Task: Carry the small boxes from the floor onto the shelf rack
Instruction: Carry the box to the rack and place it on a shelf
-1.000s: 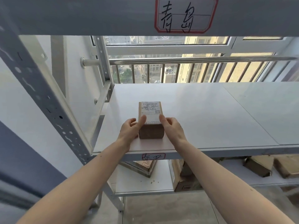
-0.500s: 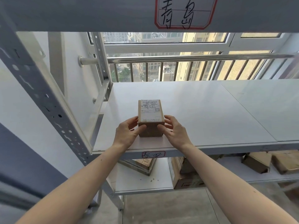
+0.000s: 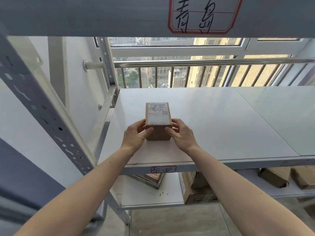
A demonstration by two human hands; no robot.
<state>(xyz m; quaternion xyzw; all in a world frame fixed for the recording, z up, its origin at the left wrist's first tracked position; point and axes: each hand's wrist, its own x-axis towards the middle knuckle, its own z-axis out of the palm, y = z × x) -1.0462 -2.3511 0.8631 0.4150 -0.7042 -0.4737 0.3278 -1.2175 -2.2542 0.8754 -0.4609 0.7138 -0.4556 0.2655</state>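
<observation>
Fingers (image 3: 144, 124) of the left hand (image 3: 134, 136) curled against the left side of the small cardboard box (image 3: 158, 122), the thumb pressed on its near face; fingers of the right hand (image 3: 181, 133) curled likewise round the right side, thumb on the near face too. Both hands thus gripped the box between them. The box sat on the white middle shelf (image 3: 213, 126) of the rack, toward the shelf's left end and nearer the front edge than the back, its base on the board. A white shipping label (image 3: 158, 113) with a barcode and handwriting covered its top.

Both bare forearms reached in from the near edge of the view. On the shelf's front lip, just below the hands, was a small red-bordered tag (image 3: 163, 169) with handwritten characters. A larger red-bordered tag (image 3: 203, 14) with handwriting hung on the beam of the shelf above. The rack's perforated grey upright (image 3: 39, 106) slanted down the left side.

On the lower shelf (image 3: 150, 195) lay several more cardboard boxes: one (image 3: 154, 178) under the tag, a bigger one (image 3: 196, 188) to its right, and two (image 3: 288, 176) far right. Behind the rack stood a window with a steel rail (image 3: 204, 63) and vertical bars, with buildings beyond.
</observation>
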